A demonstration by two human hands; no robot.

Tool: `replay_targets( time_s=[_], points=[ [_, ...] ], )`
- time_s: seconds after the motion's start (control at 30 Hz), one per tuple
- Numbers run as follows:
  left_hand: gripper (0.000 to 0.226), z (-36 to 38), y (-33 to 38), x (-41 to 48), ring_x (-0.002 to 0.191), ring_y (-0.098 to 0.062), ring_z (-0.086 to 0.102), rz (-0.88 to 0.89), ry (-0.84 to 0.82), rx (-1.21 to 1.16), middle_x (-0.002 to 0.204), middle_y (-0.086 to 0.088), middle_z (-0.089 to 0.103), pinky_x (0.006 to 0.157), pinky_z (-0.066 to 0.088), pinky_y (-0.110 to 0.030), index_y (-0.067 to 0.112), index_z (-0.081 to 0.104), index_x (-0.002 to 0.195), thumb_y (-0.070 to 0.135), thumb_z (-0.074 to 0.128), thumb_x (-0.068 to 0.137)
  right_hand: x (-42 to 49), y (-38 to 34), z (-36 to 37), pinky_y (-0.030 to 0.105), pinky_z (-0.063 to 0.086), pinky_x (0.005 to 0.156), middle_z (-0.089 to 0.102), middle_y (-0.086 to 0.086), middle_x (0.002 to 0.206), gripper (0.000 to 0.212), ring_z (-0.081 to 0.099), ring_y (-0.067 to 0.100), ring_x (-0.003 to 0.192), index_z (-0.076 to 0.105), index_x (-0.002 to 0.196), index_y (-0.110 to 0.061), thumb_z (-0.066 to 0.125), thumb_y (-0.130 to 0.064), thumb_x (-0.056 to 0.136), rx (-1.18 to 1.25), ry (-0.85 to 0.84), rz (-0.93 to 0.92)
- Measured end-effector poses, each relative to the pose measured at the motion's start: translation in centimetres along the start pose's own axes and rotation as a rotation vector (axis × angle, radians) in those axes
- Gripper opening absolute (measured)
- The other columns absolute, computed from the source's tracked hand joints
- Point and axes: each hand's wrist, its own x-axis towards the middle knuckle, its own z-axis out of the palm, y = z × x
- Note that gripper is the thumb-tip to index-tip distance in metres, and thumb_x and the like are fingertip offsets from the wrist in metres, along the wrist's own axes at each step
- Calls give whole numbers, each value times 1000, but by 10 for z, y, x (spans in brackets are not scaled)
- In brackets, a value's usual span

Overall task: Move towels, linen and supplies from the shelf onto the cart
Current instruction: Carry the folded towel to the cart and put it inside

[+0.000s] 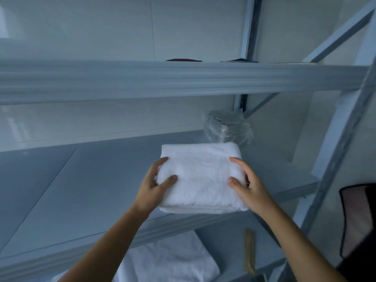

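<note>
Clasping folded towel (200, 176) between left hand (154, 186) and right hand (247, 184); soft, light, floppy — gripping both side edges.

Both bare arms reach up and forward; left hand (155, 183) and right hand (247, 183) clamp inward, thumbs on top, fingers spread.

I see a folded white towel (200, 176) lying flat at the front edge of the middle shelf (81, 190), near its right end; another white towel (173, 259) lies on the shelf below.
</note>
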Motion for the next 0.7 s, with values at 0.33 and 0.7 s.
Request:
replay_targets(
  time_s=[0.33, 0.7],
  points=[
    [46, 0, -17, -54, 122, -4, 54, 274, -338, 7, 133, 16, 55, 93, 43, -14, 33, 54, 132, 41, 69, 89, -165, -50, 14, 18, 37, 103, 43, -17, 141, 46, 43, -3, 129, 42, 141, -39, 54, -30, 98, -340, 277, 197],
    [57, 83, -11, -214, 126, -7, 50, 291, -827, -134, 136, 16, 50, 107, 44, -41, 34, 50, 134, 53, 64, 82, -416, -125, 5, 13, 32, 93, 34, -11, 143, 48, 41, -8, 112, 25, 144, -48, 43, -46, 100, -676, 581, 558]
  ],
)
